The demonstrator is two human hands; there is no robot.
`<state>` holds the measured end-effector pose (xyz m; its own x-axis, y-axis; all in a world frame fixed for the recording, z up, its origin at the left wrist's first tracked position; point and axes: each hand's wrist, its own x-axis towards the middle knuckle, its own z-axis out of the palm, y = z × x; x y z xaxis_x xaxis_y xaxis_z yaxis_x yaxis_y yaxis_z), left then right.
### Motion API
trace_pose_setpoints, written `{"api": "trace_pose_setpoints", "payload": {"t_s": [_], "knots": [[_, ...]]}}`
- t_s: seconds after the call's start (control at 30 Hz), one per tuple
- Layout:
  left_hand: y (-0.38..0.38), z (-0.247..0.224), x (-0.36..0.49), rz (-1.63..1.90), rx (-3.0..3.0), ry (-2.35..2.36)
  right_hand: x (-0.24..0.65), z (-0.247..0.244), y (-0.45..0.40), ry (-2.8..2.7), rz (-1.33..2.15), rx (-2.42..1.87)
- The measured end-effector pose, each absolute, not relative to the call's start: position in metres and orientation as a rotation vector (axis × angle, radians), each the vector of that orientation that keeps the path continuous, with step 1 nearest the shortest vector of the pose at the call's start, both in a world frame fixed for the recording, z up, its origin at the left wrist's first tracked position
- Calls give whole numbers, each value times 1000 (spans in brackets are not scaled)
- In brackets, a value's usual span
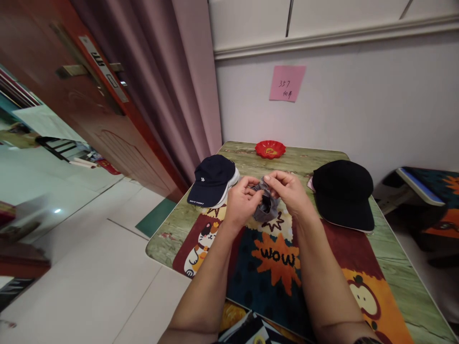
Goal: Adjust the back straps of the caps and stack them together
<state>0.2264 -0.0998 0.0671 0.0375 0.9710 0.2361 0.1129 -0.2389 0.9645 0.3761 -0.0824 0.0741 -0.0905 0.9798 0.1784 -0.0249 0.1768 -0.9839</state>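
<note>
Between my hands is a small, bunched grey cloth item (267, 210) with a dark opening facing me. Its exact kind does not show. My left hand (245, 200) pinches its left edge with thumb and fingers. At its upper edge, my right hand (287, 188) grips the fabric between thumb and forefinger. Left of my hands sits a navy cap (213, 177) with white lettering, stacked on a lighter cap (231, 186). To the right rests a black cap (342, 191), with a bit of pink showing behind its left side.
A red scalloped dish (270, 149) stands at the back of the wood-patterned table (163, 241). Under my hands lies a colourful printed mat (247, 277). A pink note (287, 83) is stuck to the wall. On the left are a curtain (179, 81) and an open door (89, 100).
</note>
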Motion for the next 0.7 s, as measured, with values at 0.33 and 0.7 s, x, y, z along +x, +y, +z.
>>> {"api": "trace_pose_setpoints", "payload": {"t_s": [0.33, 0.7], "knots": [[-100, 69, 225, 1286, 1667, 1239, 377, 66, -79, -1285, 1198, -1086], [-98, 69, 226, 1237, 1826, 1235, 384, 62, -76, -1399, 1144, -1118]]}}
